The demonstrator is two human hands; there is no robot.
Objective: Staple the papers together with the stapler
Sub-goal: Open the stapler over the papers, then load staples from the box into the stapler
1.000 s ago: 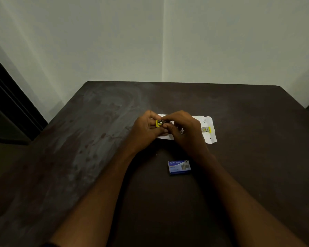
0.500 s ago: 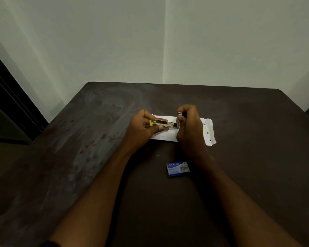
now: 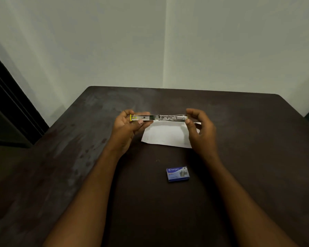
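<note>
While the stapler (image 3: pixel 159 118) is swung wide open into one long flat strip, the left hand (image 3: pixel 127 129) grips its yellow end and the right hand (image 3: pixel 202 129) pinches the other end, so the hands are apart, holding it up by the far side of the papers (image 3: pixel 166 134). The papers lie flat on the dark table (image 3: pixel 248 139), and no staple shows in them, so the joining looks not yet done. A blue box of staples (image 3: pixel 177 174) sits nearer, so the stapler likely needs filling, closing and pressing on the papers.

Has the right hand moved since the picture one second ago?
Yes. The right hand went rightward, from over the middle of the paper to its right end, opening the stapler.
</note>
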